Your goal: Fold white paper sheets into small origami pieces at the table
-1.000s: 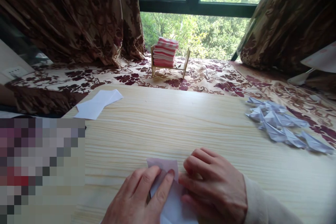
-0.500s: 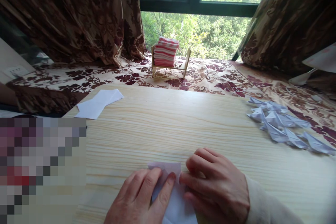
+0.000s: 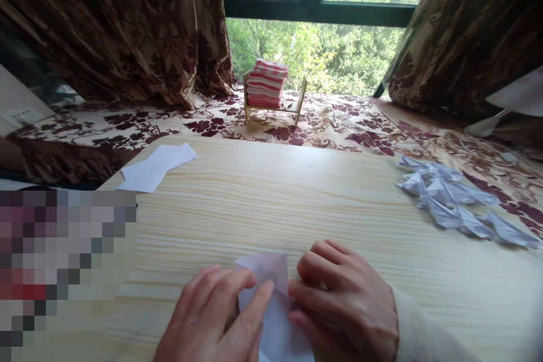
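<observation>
A folded strip of white paper (image 3: 282, 322) lies on the table in front of me, its far end showing a slanted flap. My left hand (image 3: 212, 314) is over its left side, two digits stretched apart in a V, one tip touching the paper near the flap. The other fingers are bent and slightly blurred. At the right edge, my right hand (image 3: 345, 300) has its fingers curled in, with thumb and forefinger closed on the paper's edge. The near end of the paper runs out of view at the bottom.
Several folded white paper pieces (image 3: 449, 195) stand in rows at the table's right. Flat white paper strips (image 3: 156, 167) lie crossed at the far left. Behind the table (image 3: 254, 192), a small wooden rack (image 3: 301, 104) holds striped red-and-white cloths (image 3: 266, 85). Pixelation hides the lower left.
My left hand has shifted left and its fingers have eased back from the flap, uncovering more of it. The flap's far edge now looks slanted. My right hand stays at the paper's edge.
</observation>
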A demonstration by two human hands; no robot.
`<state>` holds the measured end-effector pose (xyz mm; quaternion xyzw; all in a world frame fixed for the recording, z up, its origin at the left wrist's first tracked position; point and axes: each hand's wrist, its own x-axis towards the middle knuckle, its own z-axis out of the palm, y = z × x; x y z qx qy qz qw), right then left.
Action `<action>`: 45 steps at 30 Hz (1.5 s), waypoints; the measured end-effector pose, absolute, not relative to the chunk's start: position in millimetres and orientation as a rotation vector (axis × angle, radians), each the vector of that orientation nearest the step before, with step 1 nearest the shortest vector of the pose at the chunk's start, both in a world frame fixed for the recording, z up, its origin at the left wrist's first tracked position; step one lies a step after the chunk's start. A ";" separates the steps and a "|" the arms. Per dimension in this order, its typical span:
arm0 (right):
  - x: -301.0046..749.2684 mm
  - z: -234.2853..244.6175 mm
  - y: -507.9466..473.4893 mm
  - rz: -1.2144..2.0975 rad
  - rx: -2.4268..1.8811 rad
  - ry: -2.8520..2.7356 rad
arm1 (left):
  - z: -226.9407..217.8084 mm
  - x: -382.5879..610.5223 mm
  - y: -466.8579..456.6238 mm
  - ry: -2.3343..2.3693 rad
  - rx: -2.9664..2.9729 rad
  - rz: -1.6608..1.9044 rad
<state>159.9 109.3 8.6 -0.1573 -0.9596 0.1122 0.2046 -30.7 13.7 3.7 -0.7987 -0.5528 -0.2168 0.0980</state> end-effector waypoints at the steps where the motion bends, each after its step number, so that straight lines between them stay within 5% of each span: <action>1: 159.5 8.6 109.1 0.316 -0.439 -2.673 | 8.3 -30.9 16.6 -1.676 -2.309 -0.719; 45: 162.0 10.5 108.1 0.234 -0.428 -2.739 | 15.7 -12.2 39.5 -2.051 -2.372 -0.914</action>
